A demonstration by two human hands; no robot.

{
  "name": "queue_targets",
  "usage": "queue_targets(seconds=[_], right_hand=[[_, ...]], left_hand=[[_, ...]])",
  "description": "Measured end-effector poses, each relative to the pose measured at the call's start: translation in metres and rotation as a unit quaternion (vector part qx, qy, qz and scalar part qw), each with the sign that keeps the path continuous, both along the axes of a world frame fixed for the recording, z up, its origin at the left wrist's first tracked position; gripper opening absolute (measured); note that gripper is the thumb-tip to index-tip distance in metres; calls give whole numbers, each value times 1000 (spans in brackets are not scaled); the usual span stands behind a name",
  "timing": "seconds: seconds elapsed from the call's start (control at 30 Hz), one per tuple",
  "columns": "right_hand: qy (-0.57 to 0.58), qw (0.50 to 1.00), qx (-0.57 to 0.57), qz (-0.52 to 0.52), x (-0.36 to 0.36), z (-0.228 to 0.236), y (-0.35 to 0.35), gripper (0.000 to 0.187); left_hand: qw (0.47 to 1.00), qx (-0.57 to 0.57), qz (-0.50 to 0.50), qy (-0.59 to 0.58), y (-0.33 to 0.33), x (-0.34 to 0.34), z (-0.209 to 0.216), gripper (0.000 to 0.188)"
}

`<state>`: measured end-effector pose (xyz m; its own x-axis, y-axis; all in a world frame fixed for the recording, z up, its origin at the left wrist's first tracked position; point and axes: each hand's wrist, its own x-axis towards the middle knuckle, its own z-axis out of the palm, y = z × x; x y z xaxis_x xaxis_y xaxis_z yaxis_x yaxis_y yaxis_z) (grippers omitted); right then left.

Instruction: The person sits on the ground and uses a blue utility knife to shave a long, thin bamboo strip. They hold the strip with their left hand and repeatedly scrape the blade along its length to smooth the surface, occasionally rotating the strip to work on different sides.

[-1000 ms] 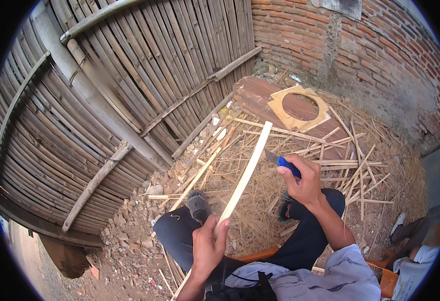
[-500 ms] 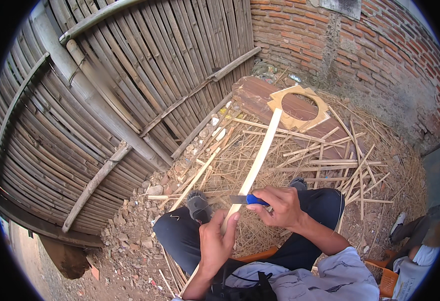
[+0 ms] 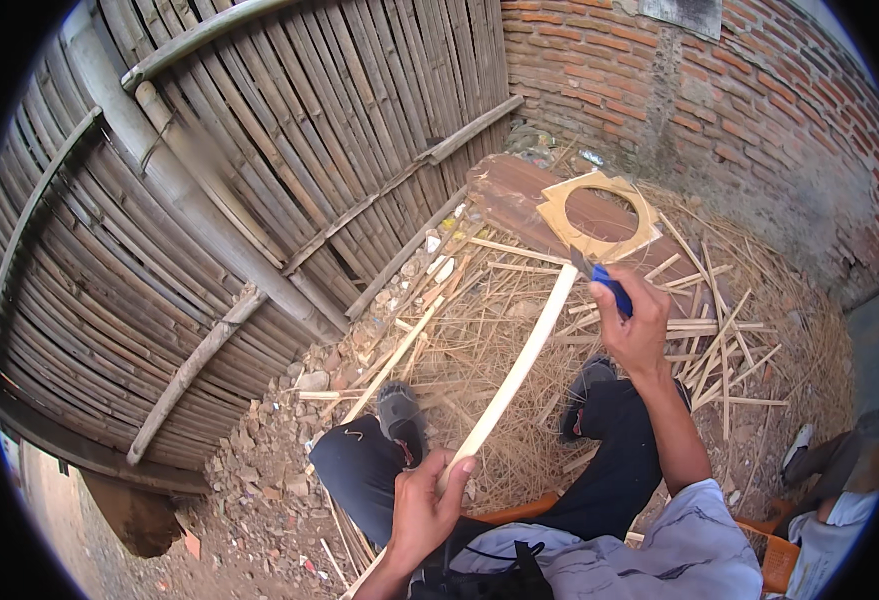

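Note:
My left hand (image 3: 427, 508) is closed around the lower part of a long, pale bamboo strip (image 3: 515, 374), which slants up and away to the right and bows slightly. My right hand (image 3: 635, 322) grips the blue handle of a knife (image 3: 611, 290). Its dark blade lies just beyond the strip's far end; whether the two touch I cannot tell. The strip's near end runs down past my left wrist.
Cut strips (image 3: 724, 345) and shavings litter the ground between my shoes and beyond. A tan board with a round hole (image 3: 556, 205) rests on a brown plank (image 3: 504, 190). A bamboo fence (image 3: 359, 130) and brick wall (image 3: 759, 130) meet behind. Another person (image 3: 839, 480) is at right.
My right hand has moved the knife up and away along the strip, from near my left hand to the far end. The strip's far end has dropped lower. My left hand keeps its grip.

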<state>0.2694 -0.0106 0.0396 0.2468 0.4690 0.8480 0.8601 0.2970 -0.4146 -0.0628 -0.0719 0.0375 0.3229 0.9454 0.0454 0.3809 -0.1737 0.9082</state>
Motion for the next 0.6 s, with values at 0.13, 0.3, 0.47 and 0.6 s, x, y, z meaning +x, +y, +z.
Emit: queue_targets(seconds=[0.13,0.3,0.47,0.6], right_hand=[[106,974,-193,-55,91,15,25,33],[-37,894,-447,7,99,-14,30,39],[-37,881,-464,87,34,-10,17,41],[-53,932,-328,142,-4,-3,12,43]], left_hand=[[998,29,32,49,11,-28,-20,21],[980,101,47,165,33,-39,-23,21],[942,181,35,282,55,-36,-27,24],[911,250,-1,327,79,-30,-25,24]])
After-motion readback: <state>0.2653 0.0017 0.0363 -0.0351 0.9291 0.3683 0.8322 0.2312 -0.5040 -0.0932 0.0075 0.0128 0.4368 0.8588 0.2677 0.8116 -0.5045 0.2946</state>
